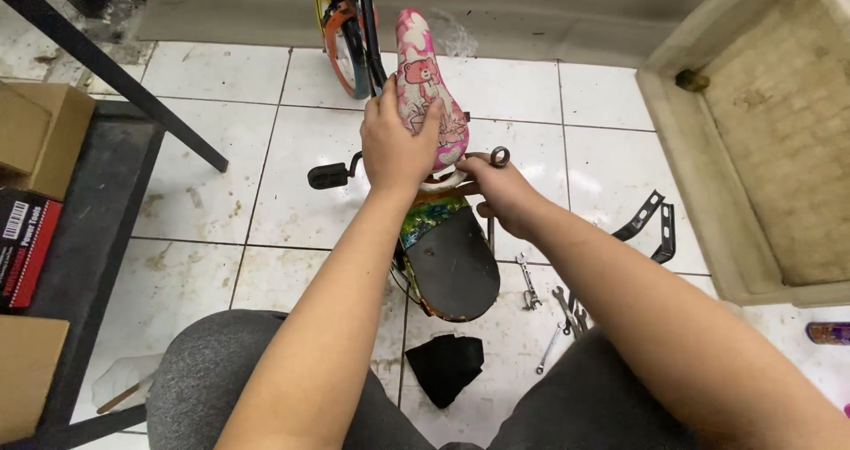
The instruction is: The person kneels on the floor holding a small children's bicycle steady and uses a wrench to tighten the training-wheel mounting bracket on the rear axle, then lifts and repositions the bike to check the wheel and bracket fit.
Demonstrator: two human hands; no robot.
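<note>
Left hand [396, 145]: fingers closed on pink saddle [425, 83] — rear edge.
Right hand [498, 193]: fingers gripping ring spanner [498, 157] under it.
Floor [208, 193]: open tiles left — wrenches [553, 313] right.

The floor is laid with large glossy white ceramic tiles [212, 193] with dark grout lines, smudged with brownish dirt in places and catching soft overhead light. Along the far edge runs a grey, stained concrete wall base [531, 16], and to the right sits a sunken beige concrete basin with a raised rim [779, 131]. At the left, brown cardboard boxes [35, 136] rest on a low dark shelf [106, 202], crossed by a slanting black metal bar [115, 78].
</note>
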